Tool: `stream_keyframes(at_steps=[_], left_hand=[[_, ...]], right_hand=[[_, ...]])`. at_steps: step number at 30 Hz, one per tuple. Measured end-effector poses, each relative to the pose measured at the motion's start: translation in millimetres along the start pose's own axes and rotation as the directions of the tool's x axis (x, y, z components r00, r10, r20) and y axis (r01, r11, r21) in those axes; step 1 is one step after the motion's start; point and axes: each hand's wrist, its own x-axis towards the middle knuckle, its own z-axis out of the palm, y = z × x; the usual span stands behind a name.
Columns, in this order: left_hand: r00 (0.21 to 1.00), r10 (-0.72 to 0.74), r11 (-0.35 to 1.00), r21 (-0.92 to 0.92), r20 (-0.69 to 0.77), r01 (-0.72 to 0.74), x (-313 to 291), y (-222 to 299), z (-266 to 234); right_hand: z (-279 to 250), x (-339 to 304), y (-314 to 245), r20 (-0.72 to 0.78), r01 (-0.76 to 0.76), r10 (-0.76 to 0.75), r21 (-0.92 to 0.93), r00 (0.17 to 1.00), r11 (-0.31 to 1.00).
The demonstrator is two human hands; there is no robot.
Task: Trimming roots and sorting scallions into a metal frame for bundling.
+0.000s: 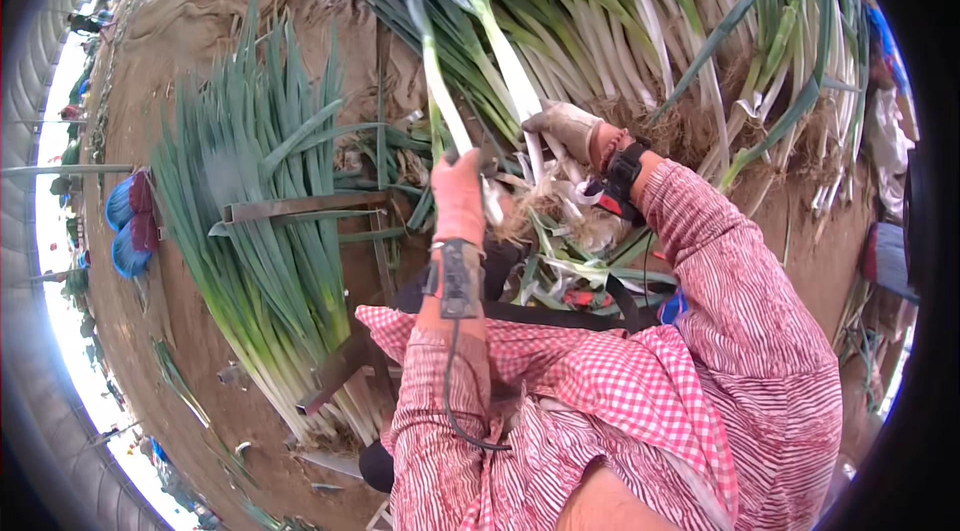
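Note:
My left hand (458, 196), in a pale glove with a dark strap on its wrist, is closed around the white shaft of a long green onion (443, 91). My right hand (568, 129), gloved too, grips another green onion (510, 61) low on its white stem. Both onions point their leaves away from me. Below the hands hang tangled roots (545, 211), and I cannot tell which onion each belongs to. Peeled leaves and scraps (555, 271) lie close to my lap.
A big heap of green onions (600, 21) with soil-covered roots spreads across the far right. To my left, a bundle (270, 201) rests on a metal frame (305, 207). Blue and maroon bundled objects (130, 224) sit at the far left. Brown dirt ground (190, 421) lies around.

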Motion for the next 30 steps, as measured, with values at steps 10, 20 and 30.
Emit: stream_keyframes(at_steps=[10,20,30], left_hand=[[0.939,-0.039,0.965,-0.232,0.342,0.125,21.7,-53.1,10.0],[0.920,-0.234,0.928,-0.209,0.315,0.307,16.7,-39.8,18.5],[0.906,-0.275,0.896,-0.256,0.323,0.363,19.1,-44.3,36.5]], right_hand=[[49.8,-5.0,8.4,-0.047,0.161,-0.193,-0.379,0.980,0.911],[-48.8,-13.2,-42.4,0.109,0.397,-0.451,-0.682,0.886,0.614],[-204.0,-25.2,-47.1,-0.756,-0.548,-0.300,-0.637,0.582,0.542]])
